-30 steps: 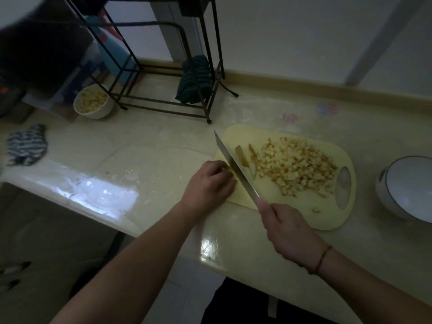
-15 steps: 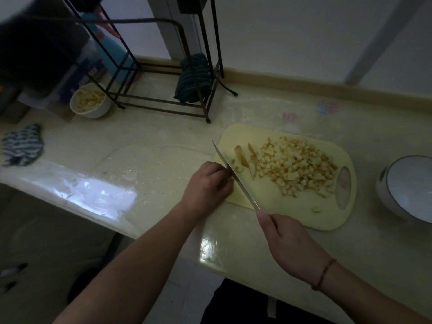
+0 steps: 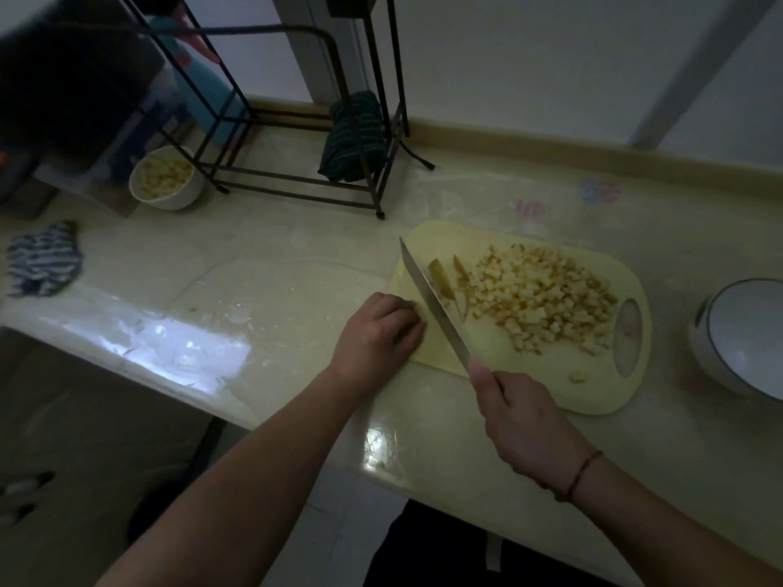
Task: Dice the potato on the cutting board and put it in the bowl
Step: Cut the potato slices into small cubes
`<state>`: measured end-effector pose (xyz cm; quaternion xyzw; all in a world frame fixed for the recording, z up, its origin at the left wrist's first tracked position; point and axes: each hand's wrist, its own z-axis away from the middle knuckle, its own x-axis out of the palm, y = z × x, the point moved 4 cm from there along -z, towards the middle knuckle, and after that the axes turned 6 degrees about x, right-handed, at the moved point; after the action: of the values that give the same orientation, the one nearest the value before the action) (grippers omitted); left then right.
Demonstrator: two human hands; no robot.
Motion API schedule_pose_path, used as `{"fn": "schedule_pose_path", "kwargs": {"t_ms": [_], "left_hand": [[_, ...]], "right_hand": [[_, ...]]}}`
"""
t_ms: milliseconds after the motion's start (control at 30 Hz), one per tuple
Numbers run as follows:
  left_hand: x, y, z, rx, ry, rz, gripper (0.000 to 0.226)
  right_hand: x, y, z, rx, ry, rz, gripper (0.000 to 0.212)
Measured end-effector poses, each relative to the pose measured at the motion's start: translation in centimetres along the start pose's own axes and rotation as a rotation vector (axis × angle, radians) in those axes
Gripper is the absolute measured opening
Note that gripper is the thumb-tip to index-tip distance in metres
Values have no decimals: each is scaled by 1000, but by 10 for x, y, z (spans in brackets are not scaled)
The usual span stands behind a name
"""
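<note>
A yellow cutting board lies on the counter with a pile of diced potato in its middle. Two uncut potato slices lie at the pile's left. My right hand grips the handle of a knife; its blade slants across the board's left part, just left of the slices. My left hand rests on the board's left edge with fingers curled, knuckles close to the blade; whatever is under them is hidden. An empty white bowl stands at the right edge.
A second white bowl with potato cubes stands at the back left beside a black metal rack. A dark green cloth hangs on the rack. A striped cloth lies far left. One potato bit sits near the board's front.
The knife drew back toward me a little and then slid forward again over the board's left part. My left hand stayed where it was.
</note>
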<state>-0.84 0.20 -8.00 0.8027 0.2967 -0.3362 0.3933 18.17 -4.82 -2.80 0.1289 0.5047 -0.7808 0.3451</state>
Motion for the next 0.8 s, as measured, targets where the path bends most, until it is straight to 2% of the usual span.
{"fn": "schedule_pose_path", "kwargs": {"t_ms": [433,567,800], "left_hand": [[-8,-4,8,-1,-39,13,14],[-9,-4,6,11,-29,32,21],[-6,-10,7,5,-41,54,13]], "right_hand": [[5,-6,12,-51,-10,-17,53],[7,-2,16,-80,-7,-7,57],[16,-5,1,-33,-17,44,53]]}}
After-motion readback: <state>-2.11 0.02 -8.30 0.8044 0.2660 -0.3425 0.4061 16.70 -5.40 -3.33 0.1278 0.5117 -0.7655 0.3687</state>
